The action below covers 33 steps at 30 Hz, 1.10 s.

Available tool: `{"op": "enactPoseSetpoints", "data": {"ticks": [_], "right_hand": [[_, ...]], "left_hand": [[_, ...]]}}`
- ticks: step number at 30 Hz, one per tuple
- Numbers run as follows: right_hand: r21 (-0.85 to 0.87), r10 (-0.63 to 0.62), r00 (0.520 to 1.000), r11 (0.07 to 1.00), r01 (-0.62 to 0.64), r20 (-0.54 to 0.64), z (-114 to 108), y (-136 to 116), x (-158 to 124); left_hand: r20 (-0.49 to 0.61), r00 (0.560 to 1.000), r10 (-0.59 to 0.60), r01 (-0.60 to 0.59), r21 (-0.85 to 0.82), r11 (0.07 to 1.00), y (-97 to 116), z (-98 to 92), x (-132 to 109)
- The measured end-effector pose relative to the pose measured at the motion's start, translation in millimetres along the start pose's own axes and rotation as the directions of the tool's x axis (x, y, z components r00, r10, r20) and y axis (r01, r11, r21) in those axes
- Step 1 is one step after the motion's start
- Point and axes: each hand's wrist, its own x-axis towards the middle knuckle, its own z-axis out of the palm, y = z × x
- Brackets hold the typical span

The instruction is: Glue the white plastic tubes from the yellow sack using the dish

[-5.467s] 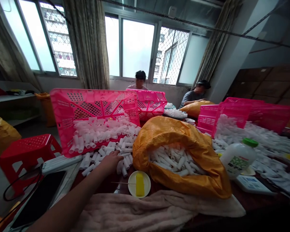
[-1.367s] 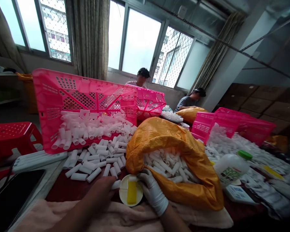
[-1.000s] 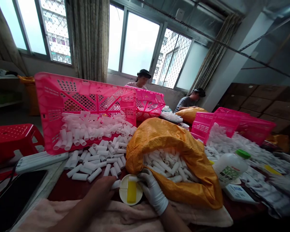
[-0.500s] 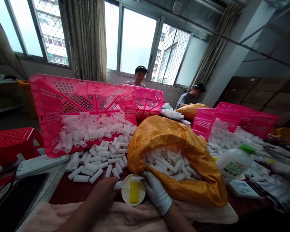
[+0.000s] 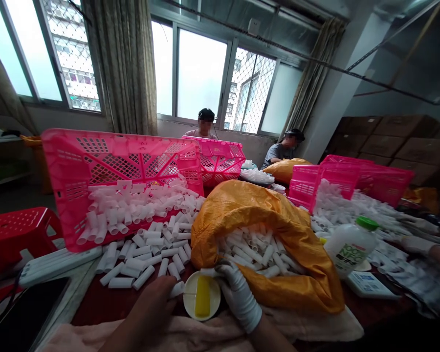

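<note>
My left hand (image 5: pixel 157 299), bare, is closed around a short white plastic tube (image 5: pixel 176 289) at the left of a small round dish (image 5: pixel 187 304). A thin pale line, perhaps a stick, runs from that tube over the dish. In the dish lies a yellow rectangular block (image 5: pixel 202 297), sponge-like in look. My right hand (image 5: pixel 238 298), in a white glove, pinches another white tube (image 5: pixel 207 272) above the dish's far rim. Beyond my hands, loose white tubes (image 5: pixel 143 264) lie heaped, and an orange woven sack (image 5: pixel 249 195) gapes open with more tubes inside.
A pink crate (image 5: pixel 124 146) tipped on its side spills tubes at the left. A white bottle with a green cap (image 5: pixel 352 244) and a flat white box (image 5: pixel 372 285) stand right. A co-worker's gloved hand (image 5: pixel 418 245) is farther right. A pinkish cloth (image 5: pixel 190 335) lines the near edge.
The camera view has shifted slightly, so the background sits a little lower and further left. Both hands keep their tubes by the dish, with the right fingers bent slightly more.
</note>
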Motion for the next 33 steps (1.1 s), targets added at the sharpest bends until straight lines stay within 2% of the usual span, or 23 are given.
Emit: {"op": "enactPoseSetpoints", "data": {"ticks": [3,5,8,11,13,16,18,19,23,24,26,28,30,33], "right_hand": [[0.176,0.157,0.986,0.974,-0.144,-0.063,-2.6,5.1,1.2],[0.296,0.268,0.962,0.924,-0.244,-0.043,-4.1,-1.0,4.1],[0.454,0.413,0.908,0.799,-0.395,0.065,-3.1,-22.2,9.2],[0.505,0.444,0.877,0.722,-0.473,0.187,2.1,-45.6,11.6],[0.486,0.388,0.902,0.761,-0.43,0.191,5.1,-56.0,11.7],[0.397,0.139,0.981,0.899,-0.183,0.136,5.6,-61.6,11.0],[0.364,-0.006,0.995,0.931,-0.032,0.102,4.9,-60.2,10.5],[0.377,-0.015,0.996,0.926,-0.02,0.089,4.9,-58.6,10.2],[0.463,0.154,0.984,0.868,-0.18,0.095,7.2,-53.9,8.1],[0.449,0.137,0.985,0.877,-0.169,0.103,7.5,-54.4,7.5],[0.377,0.028,0.993,0.924,-0.07,0.114,8.1,-57.4,6.9],[0.284,-0.018,0.99,0.959,-0.023,0.14,10.1,-61.7,7.3],[0.193,0.101,0.976,0.971,-0.138,0.191,15.6,-65.3,8.3],[0.143,0.323,0.925,0.924,-0.354,0.201,28.0,-67.9,6.6]], "left_hand": [[-0.107,0.994,0.025,-0.021,0.044,0.999,2.7,-4.2,-2.2],[-0.113,0.994,0.009,-0.005,0.041,0.999,5.4,-6.6,-4.2],[-0.048,0.999,0.016,-0.016,0.003,1.0,9.6,-7.3,-7.5],[-0.016,0.999,0.04,-0.04,-0.004,0.999,12.8,-6.6,-10.8],[0.004,0.999,0.049,-0.049,-0.016,0.999,14.2,-7.5,-12.5],[0.066,0.994,0.084,-0.079,-0.08,0.994,16.0,-10.9,-14.0],[0.093,0.99,0.106,-0.093,-0.128,0.987,17.0,-12.5,-14.3],[0.093,0.99,0.106,-0.093,-0.141,0.986,17.4,-12.6,-14.3],[0.043,0.995,0.089,-0.081,-0.157,0.984,17.6,-9.4,-14.0],[0.04,0.995,0.095,-0.087,-0.166,0.982,17.4,-8.3,-13.9],[0.043,0.993,0.112,-0.103,-0.166,0.981,17.4,-6.7,-14.1],[0.037,0.993,0.109,-0.106,-0.095,0.99,18.9,-5.8,-14.4],[0.007,0.996,0.094,-0.094,0.042,0.995,22.5,-5.4,-15.2],[-0.014,0.995,0.097,-0.094,0.168,0.981,29.8,-6.0,-19.2]]}}
